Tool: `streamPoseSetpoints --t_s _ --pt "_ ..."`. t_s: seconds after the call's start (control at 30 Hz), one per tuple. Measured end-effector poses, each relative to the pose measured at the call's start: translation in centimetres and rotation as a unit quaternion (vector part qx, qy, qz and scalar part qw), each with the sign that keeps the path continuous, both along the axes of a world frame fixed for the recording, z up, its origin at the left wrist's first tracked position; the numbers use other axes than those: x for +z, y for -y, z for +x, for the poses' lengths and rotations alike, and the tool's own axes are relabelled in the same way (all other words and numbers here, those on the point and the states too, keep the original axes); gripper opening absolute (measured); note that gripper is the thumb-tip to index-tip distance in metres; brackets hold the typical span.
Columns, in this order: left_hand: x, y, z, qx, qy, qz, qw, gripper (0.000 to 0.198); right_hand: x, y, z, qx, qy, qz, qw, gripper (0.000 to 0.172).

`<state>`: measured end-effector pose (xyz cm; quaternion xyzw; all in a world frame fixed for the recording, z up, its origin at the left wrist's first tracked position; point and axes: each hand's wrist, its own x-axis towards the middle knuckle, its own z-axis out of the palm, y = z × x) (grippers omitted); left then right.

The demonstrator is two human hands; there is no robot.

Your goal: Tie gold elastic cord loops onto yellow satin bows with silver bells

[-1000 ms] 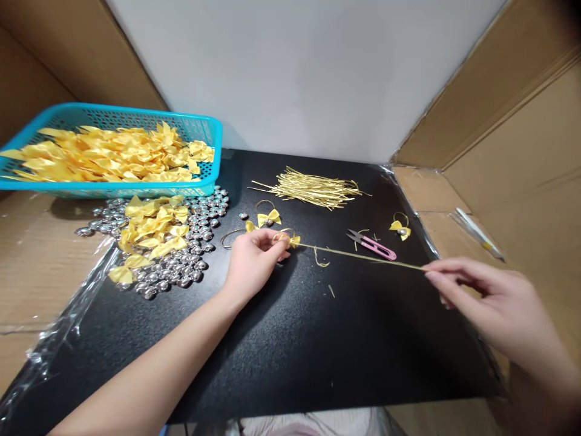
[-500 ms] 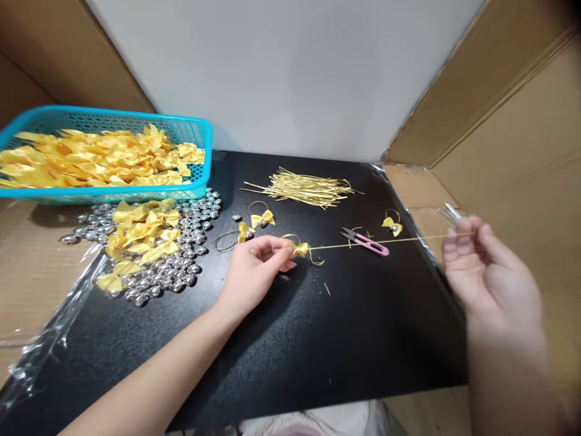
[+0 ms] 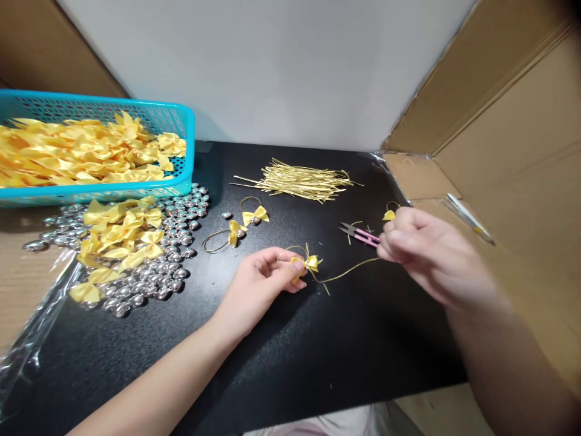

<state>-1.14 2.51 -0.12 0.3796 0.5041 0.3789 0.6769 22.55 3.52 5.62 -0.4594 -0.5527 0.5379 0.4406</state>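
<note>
My left hand point(image 3: 272, 275), low over the middle of the black table, pinches a yellow bow point(image 3: 310, 263) with a gold loop between thumb and fingers. From this bow a thin gold cord point(image 3: 347, 271) curves slackly to the right. Its far end runs into my closed right hand point(image 3: 411, 248). Pink-handled snips point(image 3: 361, 234) lie just left of my right hand, their handle end partly covered by it. Behind that hand, another yellow bow point(image 3: 389, 215) with a loop is partly hidden.
A turquoise basket point(image 3: 190, 151) of yellow bows stands back left. Silver beads point(image 3: 167, 275) and loose bows point(image 3: 122, 230) lie before it. Gold cords point(image 3: 306, 181) are piled at the back. Two looped bows point(image 3: 255, 216) lie mid-table. A pale tool point(image 3: 469, 218) rests on cardboard at right.
My right hand has moved left, nearer to my left hand, and its fingers have curled in. The cord between the hands has gone from taut to slack. The view has shifted slightly.
</note>
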Motion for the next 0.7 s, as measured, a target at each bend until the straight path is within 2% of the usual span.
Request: streamPoseSetpoints --t_s 0.1,0.3,0.43,0.53,0.6,0.7 --pt "-0.1 0.0 0.0 -0.013 0.002 -0.009 1.0 0.024 -1.3 -0.5 -1.2 0.043 0.047 0.007 0.998 0.045" --pt "-0.2 -0.1 -0.1 -0.015 -0.012 -0.008 1.0 0.021 -3.5 -0.8 -1.4 0.112 0.115 -0.025 0.987 0.009" --pt "-0.2 0.0 -0.1 -0.033 -0.034 -0.006 0.999 0.019 -3.7 0.0 -1.9 0.119 0.139 -0.006 0.983 0.006" --pt "0.0 0.2 -0.1 -0.035 -0.046 0.007 0.998 0.016 -3.6 0.9 -2.8 0.088 0.147 0.046 0.984 0.006" --pt "0.2 0.3 0.0 -0.032 -0.052 0.025 0.998 0.014 -3.7 1.5 -3.4 0.055 0.167 0.113 0.978 0.006" --pt "0.3 0.6 0.1 -0.022 -0.068 0.057 0.996 0.013 -4.0 2.0 -4.1 0.019 0.219 0.239 0.946 0.009"
